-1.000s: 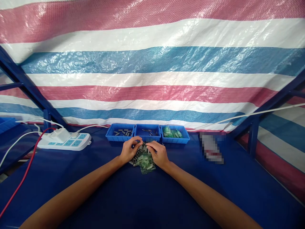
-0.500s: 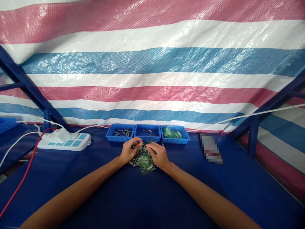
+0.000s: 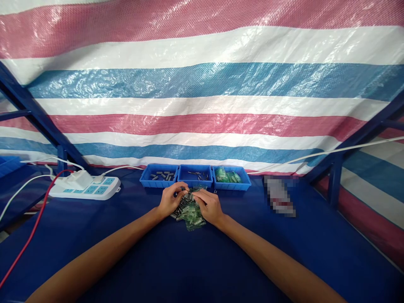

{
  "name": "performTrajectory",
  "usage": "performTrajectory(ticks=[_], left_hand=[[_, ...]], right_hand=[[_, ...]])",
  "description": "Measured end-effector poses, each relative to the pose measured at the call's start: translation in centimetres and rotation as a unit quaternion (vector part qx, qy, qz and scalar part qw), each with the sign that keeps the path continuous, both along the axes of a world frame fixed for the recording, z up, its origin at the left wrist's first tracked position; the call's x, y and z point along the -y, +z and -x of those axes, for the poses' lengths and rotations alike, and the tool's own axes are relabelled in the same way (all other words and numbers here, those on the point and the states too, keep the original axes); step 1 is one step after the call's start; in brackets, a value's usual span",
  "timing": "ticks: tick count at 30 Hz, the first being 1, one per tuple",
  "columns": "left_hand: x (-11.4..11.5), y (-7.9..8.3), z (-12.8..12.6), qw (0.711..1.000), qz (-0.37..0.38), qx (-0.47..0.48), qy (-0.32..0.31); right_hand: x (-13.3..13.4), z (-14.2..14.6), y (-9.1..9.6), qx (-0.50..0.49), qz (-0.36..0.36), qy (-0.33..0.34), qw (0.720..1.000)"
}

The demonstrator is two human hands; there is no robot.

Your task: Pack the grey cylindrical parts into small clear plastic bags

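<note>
My left hand [image 3: 172, 200] and my right hand [image 3: 208, 204] meet fingertip to fingertip above a pile of small metal cylinders [image 3: 181, 210]. Both are closed in a pinch; whatever sits between the fingers is too small to make out. Green-tinted clear plastic bags [image 3: 193, 218] lie in and over the pile, some with metal pieces inside. Behind the hands stand three blue bins side by side: the left bin [image 3: 158, 184] holds grey cylinders, the middle bin [image 3: 202, 184] thin dark pins, and the right bin [image 3: 235, 186] green plastic bags.
A white power strip [image 3: 107, 191] with plugs and a red cable [image 3: 39, 216] occupies the table's left side. A blurred-out object [image 3: 280, 198] lies to the right. Blue frame bars [image 3: 336, 181] and a striped tarp [image 3: 202, 80] stand behind the blue table [image 3: 189, 269].
My right hand's fingertips have shifted very slightly left, closer to my left hand. The pile and the bins look the same.
</note>
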State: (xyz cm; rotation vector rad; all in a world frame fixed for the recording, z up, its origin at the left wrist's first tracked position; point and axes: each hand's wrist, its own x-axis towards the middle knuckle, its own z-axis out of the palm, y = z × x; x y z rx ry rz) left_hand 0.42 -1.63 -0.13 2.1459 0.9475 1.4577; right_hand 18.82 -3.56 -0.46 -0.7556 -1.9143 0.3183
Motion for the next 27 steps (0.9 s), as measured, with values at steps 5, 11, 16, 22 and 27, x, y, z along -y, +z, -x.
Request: performTrajectory(ticks=[5, 11, 16, 22, 27], left_hand=[[0.02, 0.14, -0.14, 1.0, 0.002, 0.003, 0.01], [0.05, 0.29, -0.27, 1.0, 0.0, 0.005, 0.007], [0.11, 0.33, -0.3, 1.0, 0.005, 0.003, 0.011], [0.13, 0.32, -0.24, 1.0, 0.002, -0.002, 0.007], [0.13, 0.33, -0.25, 1.0, -0.002, 0.002, 0.01]], right_hand=[[0.12, 0.06, 0.31, -0.007, 0.012, -0.016, 1.0], [0.41, 0.01, 0.87, -0.022, 0.021, -0.042, 0.999], [0.32, 0.0, 0.86, -0.017, 0.022, -0.053, 0.998], [0.23, 0.07, 0.7, -0.014, 0.024, -0.046, 0.999], [0.25, 0.04, 0.68, -0.016, 0.026, -0.036, 0.999]])
